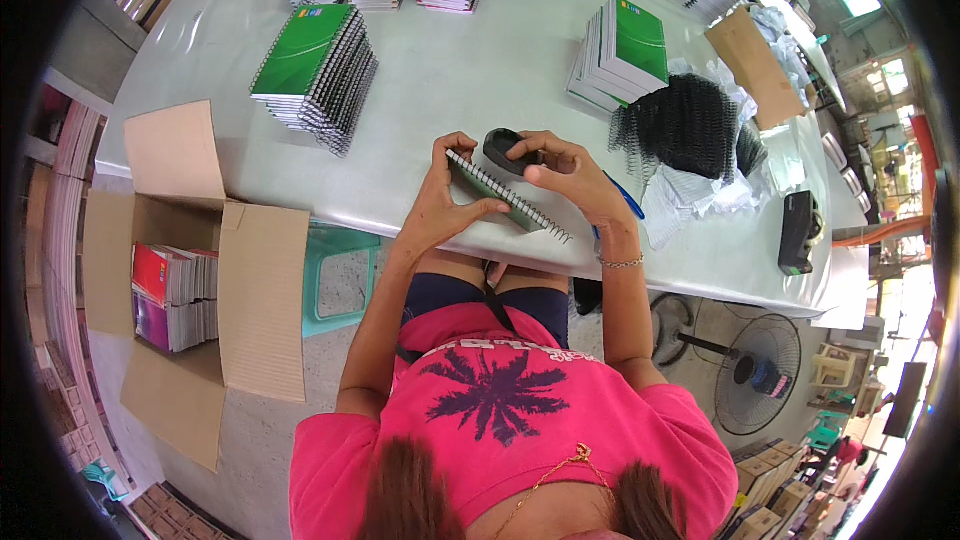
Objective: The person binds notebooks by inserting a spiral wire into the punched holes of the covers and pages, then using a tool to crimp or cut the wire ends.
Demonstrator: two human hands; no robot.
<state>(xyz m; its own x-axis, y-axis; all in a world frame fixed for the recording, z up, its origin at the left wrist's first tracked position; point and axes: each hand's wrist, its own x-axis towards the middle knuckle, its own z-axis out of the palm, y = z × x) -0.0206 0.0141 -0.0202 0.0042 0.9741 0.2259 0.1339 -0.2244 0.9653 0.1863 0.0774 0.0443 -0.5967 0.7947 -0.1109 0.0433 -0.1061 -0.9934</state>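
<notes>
My left hand [437, 202] grips a thin notebook [482, 196] on its edge near the table's front, thumb on one side and fingers on the other. A wire spiral [515, 202] runs along its upper edge, and the loose end of the coil sticks out past the right end. My right hand [575, 178] is just right of it, fingers curled onto a black round ring-shaped piece [508, 152] beside the spiral. A blue curved strip [630, 200], perhaps a tool handle, shows at the right hand's outer side; the rest is hidden.
Green spiral notebooks [308, 55] stand stacked at left, green-covered books [632, 45] at right. Beside those lie black coils [685, 125] on plastic wrapping. A black tape dispenser [798, 232] sits at the right edge. An open carton [262, 290] with books and a fan [743, 370] flank me.
</notes>
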